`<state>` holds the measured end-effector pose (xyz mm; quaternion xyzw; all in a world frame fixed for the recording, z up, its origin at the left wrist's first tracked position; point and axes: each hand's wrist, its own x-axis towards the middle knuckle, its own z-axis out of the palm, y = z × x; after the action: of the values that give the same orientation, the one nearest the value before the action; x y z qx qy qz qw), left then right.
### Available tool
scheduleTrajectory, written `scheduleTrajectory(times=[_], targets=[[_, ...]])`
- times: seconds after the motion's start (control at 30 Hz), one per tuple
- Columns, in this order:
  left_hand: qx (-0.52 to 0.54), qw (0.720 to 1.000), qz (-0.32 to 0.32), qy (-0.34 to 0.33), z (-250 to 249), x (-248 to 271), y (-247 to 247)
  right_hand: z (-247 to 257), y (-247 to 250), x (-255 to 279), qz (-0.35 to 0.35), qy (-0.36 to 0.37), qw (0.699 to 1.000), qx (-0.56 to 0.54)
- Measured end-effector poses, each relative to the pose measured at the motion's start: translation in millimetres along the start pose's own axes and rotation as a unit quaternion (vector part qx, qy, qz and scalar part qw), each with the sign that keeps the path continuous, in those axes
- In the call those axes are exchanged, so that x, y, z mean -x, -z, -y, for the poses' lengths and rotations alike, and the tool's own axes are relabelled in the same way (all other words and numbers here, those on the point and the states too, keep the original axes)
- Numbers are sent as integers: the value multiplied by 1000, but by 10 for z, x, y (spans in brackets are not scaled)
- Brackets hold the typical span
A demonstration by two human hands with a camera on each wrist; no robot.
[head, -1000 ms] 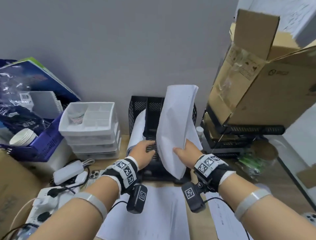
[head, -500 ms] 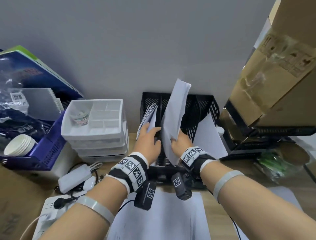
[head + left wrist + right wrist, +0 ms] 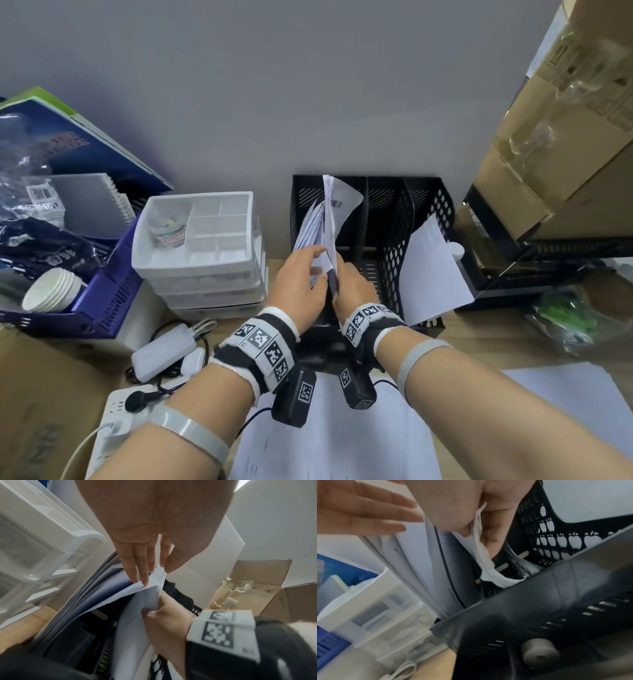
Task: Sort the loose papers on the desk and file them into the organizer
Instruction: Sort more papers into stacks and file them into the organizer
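A black mesh organizer (image 3: 424, 205) with upright slots stands against the wall. Its leftmost slot holds several white filed papers (image 3: 308, 229). My left hand (image 3: 317, 267) lies with straight fingers against these papers and presses them to the left (image 3: 137, 566). My right hand (image 3: 337, 284) pinches the lower edge of a white sheet (image 3: 330, 212) that stands on edge in the same slot, right of the filed papers. In the right wrist view the sheet's edge (image 3: 481, 555) is crumpled under my right hand (image 3: 476, 531) near the slot's floor.
Another white sheet (image 3: 431, 270) leans on the organizer's right side. Loose papers (image 3: 335, 438) lie on the desk below my wrists, more at the right (image 3: 548, 394). White drawer trays (image 3: 198, 240) stand left of the organizer, cardboard boxes (image 3: 565, 154) on black trays at the right.
My right hand has brought the sheet down from above the organizer into its leftmost slot. My left hand has moved up onto the filed papers and spread them aside.
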<state>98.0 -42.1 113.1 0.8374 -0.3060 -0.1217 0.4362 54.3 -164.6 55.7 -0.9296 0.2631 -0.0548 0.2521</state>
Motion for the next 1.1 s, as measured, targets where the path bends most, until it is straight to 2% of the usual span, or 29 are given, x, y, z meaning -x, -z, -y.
scheduleTrajectory(times=[0.07,0.17,0.27,0.4,0.53,0.6,0.67,0.73,0.77,0.83,0.93,1.03,1.1], targets=[[-1,1000,-3,-2,-21,41,-3,-71,-13,20,6,3,1000,29],[-13,1000,1,-5,-9,117,-37,-103,-10,-27,82,-28,992,88],[-14,1000,18,14,4,129,-81,-34,57,-56,118,-51,989,69],[10,999,-8,48,-230,19,-36,-47,31,178,42,-48,997,47],[-111,990,-39,78,-513,-227,5,-170,-33,422,23,14,996,83],[-146,984,-72,65,-542,-355,23,-229,-21,389,20,35,995,95],[-149,983,-101,47,-561,-433,53,-243,13,301,1,24,995,94],[-125,985,-113,31,-565,-457,66,-210,66,190,-13,-22,997,72],[-109,988,-110,25,-569,-445,58,-201,81,117,-3,-56,997,48],[-95,991,-93,11,-565,-418,10,-181,81,-15,59,-112,992,-8],[-140,988,-47,36,-512,-408,-97,-202,-11,-85,126,-117,983,-56],[-136,985,-10,102,-340,-414,-195,-293,-72,-55,109,-108,987,-48],[-106,988,-7,116,-206,-418,-247,-339,-72,-17,86,-87,992,-43]])
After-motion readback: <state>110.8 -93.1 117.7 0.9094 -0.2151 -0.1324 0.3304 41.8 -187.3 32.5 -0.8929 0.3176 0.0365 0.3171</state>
